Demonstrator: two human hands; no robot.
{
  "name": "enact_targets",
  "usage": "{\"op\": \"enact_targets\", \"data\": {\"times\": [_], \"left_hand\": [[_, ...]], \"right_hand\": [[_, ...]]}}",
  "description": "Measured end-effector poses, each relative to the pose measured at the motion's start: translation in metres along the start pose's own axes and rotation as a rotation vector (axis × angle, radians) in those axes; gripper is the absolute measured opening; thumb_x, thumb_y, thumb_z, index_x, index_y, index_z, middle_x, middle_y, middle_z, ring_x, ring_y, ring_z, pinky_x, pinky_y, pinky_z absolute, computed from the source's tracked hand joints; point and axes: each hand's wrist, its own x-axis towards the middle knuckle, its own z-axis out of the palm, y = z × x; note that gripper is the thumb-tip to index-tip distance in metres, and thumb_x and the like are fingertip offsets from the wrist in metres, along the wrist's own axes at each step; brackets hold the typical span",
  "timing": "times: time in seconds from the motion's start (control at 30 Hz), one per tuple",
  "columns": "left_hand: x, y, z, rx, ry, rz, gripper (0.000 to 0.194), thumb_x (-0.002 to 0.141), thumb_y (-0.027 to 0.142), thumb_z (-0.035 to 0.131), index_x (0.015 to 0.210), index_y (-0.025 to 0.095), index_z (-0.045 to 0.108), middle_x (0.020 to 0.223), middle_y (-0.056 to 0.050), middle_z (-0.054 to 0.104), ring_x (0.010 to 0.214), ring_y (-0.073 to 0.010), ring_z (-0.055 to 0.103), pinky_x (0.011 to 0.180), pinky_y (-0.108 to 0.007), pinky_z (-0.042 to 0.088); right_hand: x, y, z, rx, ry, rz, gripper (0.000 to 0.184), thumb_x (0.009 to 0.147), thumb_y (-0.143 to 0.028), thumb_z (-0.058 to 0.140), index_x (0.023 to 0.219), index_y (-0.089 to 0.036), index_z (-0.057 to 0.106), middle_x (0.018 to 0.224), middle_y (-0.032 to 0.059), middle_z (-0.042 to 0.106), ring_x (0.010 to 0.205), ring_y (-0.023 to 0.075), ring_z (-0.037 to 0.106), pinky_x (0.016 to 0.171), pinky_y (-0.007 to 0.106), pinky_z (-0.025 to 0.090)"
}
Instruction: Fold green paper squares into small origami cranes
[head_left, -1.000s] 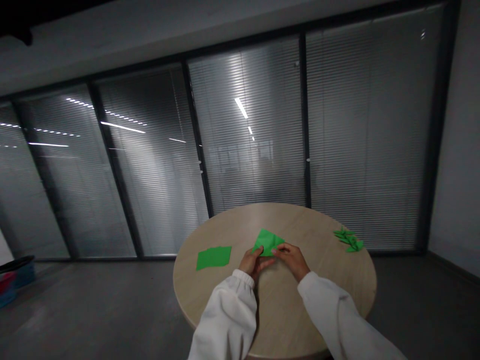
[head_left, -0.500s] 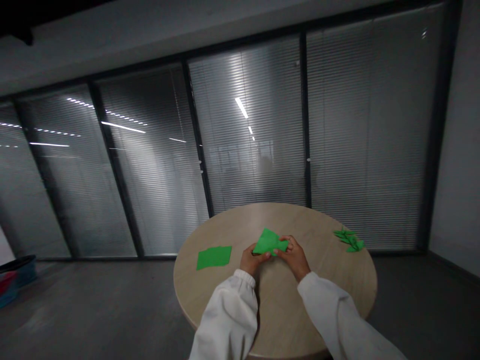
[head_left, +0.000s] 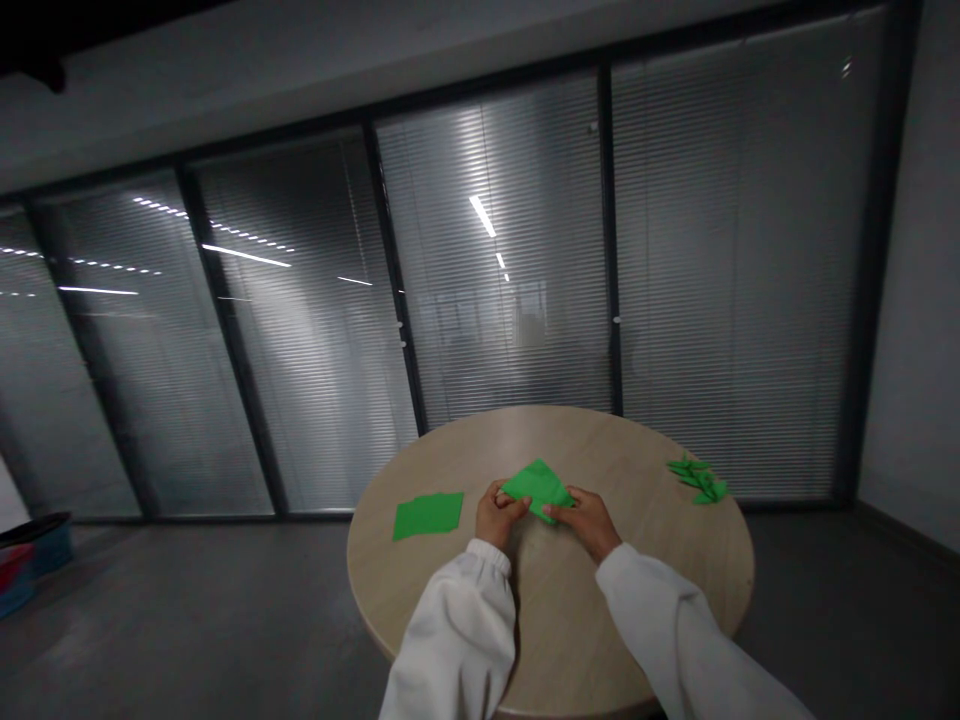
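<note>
A sheet of green paper point(head_left: 538, 482) is between my hands over the middle of the round table, one corner pointing away from me. My left hand point(head_left: 499, 515) pinches its left side, thumb on top. On the right edge, my right hand point(head_left: 589, 520) grips the paper with its thumb lying over the near part. The fingers underneath are partly hidden. To the left lies a flat green stack of paper point(head_left: 428, 516). Several small folded green paper pieces point(head_left: 699, 481) sit in a heap near the table's right edge.
The round wooden table point(head_left: 570, 640) stands before glass partitions with blinds point(head_left: 510, 250). On the floor at far left are dark and blue-red containers point(head_left: 49, 545). A pale wall point(head_left: 915, 330) rises on the right.
The paper has turned and spread out between my hands, its top corner shifting slightly right. My left hand has moved a little left and my grip on both sides has changed.
</note>
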Motion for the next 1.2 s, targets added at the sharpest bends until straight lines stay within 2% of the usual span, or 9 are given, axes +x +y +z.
{"op": "enact_targets", "data": {"times": [0.17, 0.3, 0.57, 0.9, 1.2], "left_hand": [[-0.001, 0.002, 0.001, 0.046, -0.04, 0.054, 0.03, 0.045, 0.025, 0.079, 0.06, 0.015, 0.055, 0.042, 0.01, 0.045, 0.041, -0.0048, 0.039, 0.045, -0.017, 0.03], [0.001, -0.003, 0.001, 0.033, -0.07, 0.052, 0.032, 0.048, 0.031, 0.078, 0.051, 0.015, 0.052, 0.041, 0.009, 0.04, 0.041, -0.0035, 0.035, 0.043, -0.017, 0.028], [0.005, -0.008, -0.003, -0.11, -0.068, -0.08, 0.036, 0.049, 0.042, 0.077, 0.062, 0.013, 0.061, 0.056, 0.001, 0.062, 0.053, -0.0109, 0.055, 0.055, -0.022, 0.045], [0.005, -0.008, -0.004, -0.214, -0.007, -0.164, 0.04, 0.047, 0.041, 0.079, 0.07, 0.012, 0.065, 0.064, -0.003, 0.067, 0.057, -0.0139, 0.062, 0.061, -0.026, 0.051], [0.004, -0.006, -0.002, -0.255, 0.056, -0.163, 0.038, 0.045, 0.038, 0.081, 0.067, 0.011, 0.066, 0.06, -0.003, 0.067, 0.052, -0.0117, 0.06, 0.054, -0.022, 0.051]], "right_hand": [[-0.002, -0.004, 0.0, -0.013, -0.018, 0.042, 0.031, 0.052, -0.037, 0.075, 0.071, -0.014, 0.069, 0.064, 0.0017, 0.067, 0.057, 0.0149, 0.056, 0.057, 0.026, 0.043], [-0.003, -0.001, 0.0, -0.033, -0.036, 0.074, 0.028, 0.051, -0.036, 0.074, 0.067, -0.013, 0.069, 0.062, 0.0024, 0.066, 0.054, 0.0137, 0.055, 0.056, 0.026, 0.042], [-0.003, 0.001, 0.001, -0.033, -0.052, 0.047, 0.032, 0.051, -0.038, 0.075, 0.07, -0.013, 0.07, 0.067, 0.0042, 0.069, 0.059, 0.0157, 0.058, 0.06, 0.028, 0.045], [-0.005, -0.001, 0.002, -0.081, -0.062, 0.061, 0.037, 0.052, -0.041, 0.075, 0.074, -0.012, 0.071, 0.067, 0.0043, 0.069, 0.058, 0.0159, 0.058, 0.058, 0.027, 0.044], [-0.007, -0.005, 0.003, -0.024, -0.106, 0.061, 0.035, 0.051, -0.039, 0.075, 0.073, -0.012, 0.071, 0.065, 0.0031, 0.068, 0.057, 0.0142, 0.056, 0.058, 0.026, 0.042]]}}
